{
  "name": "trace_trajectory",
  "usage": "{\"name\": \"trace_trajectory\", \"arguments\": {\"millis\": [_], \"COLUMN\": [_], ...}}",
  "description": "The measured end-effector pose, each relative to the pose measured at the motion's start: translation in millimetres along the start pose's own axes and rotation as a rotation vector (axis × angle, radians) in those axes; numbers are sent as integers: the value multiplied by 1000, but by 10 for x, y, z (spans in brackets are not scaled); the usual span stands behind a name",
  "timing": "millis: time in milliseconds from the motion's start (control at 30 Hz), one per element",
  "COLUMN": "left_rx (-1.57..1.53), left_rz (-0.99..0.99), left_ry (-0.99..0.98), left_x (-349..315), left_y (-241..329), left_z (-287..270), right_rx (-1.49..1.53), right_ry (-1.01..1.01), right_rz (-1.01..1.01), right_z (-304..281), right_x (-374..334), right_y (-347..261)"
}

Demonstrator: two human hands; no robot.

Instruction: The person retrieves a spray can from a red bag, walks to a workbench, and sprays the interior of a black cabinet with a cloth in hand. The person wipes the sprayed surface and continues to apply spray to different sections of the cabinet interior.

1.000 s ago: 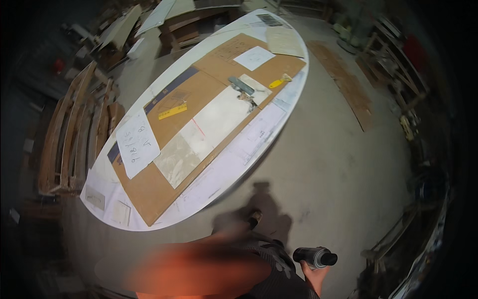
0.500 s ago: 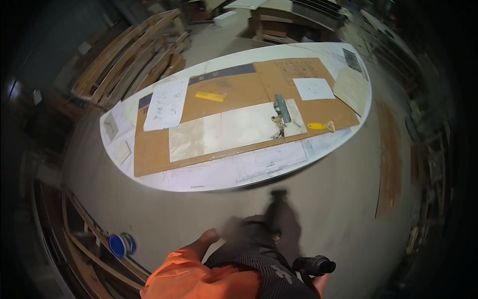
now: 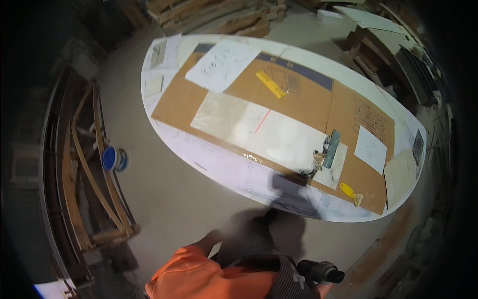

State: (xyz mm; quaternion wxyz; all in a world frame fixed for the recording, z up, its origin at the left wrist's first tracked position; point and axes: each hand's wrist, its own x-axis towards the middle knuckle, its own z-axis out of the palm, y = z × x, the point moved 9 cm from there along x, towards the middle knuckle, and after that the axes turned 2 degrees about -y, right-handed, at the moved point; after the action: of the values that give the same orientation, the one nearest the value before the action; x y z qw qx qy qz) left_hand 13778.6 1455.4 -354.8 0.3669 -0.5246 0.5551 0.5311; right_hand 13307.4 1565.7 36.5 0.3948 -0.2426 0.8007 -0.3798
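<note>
My right hand (image 3: 326, 288) is low at my right side, closed around a black cylindrical object (image 3: 318, 271) with a ringed end; its exact kind is unclear. My left hand (image 3: 215, 236) hangs free in front of the orange sleeve (image 3: 186, 269), its fingers too blurred to make out. Beyond both hands stands a white oval table (image 3: 172, 130). On its brown cardboard (image 3: 308, 99) lies a pale marbled slab (image 3: 234, 119) with a ragged dark break towards its right end. A grey-green bar (image 3: 331, 149) rests by that break. A yellow-handled scraper (image 3: 348, 191) lies near the cardboard's right corner.
Paper sheets (image 3: 224, 65) and a yellow strip (image 3: 271, 84) also lie on the cardboard. Left of me are a wooden frame (image 3: 74, 184) and a blue-and-white bucket (image 3: 110, 158). Timber (image 3: 219, 20) is stacked behind the table, and a wooden crate (image 3: 371, 55) stands far right.
My view has turned left and come closer to the table, which now appears slanted down to the right. The black object stays in my right hand; my left hand still hangs down.
</note>
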Motion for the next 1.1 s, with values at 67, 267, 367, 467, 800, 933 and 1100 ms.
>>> {"name": "trace_trajectory", "arguments": {"millis": [67,267,367,467,800,933,1100], "left_rx": [-243,65,260,152,-1047,-537,-175], "left_rz": [-125,277,327,181,-119,179,394], "left_ry": [2,405,452,483,429,359,196], "left_x": [535,780,696,522,-213,-101,-419], "left_y": [86,962,1294,1367,2357,3498,4818], "left_z": [276,277,235,174,440,845,1333], "right_rx": [7,74,157,326,-143,-80,-57], "right_ry": [0,-47,-85,-134,-214,-183,-167], "right_rz": [0,25,40,67,-350,-314,-410], "right_z": [-253,-621,-708,-860,-2371,-3166,-3904], "right_x": [217,677,829,889,1075,963,866], "right_y": [-134,-368,-441,-485,178,649,1077]}}
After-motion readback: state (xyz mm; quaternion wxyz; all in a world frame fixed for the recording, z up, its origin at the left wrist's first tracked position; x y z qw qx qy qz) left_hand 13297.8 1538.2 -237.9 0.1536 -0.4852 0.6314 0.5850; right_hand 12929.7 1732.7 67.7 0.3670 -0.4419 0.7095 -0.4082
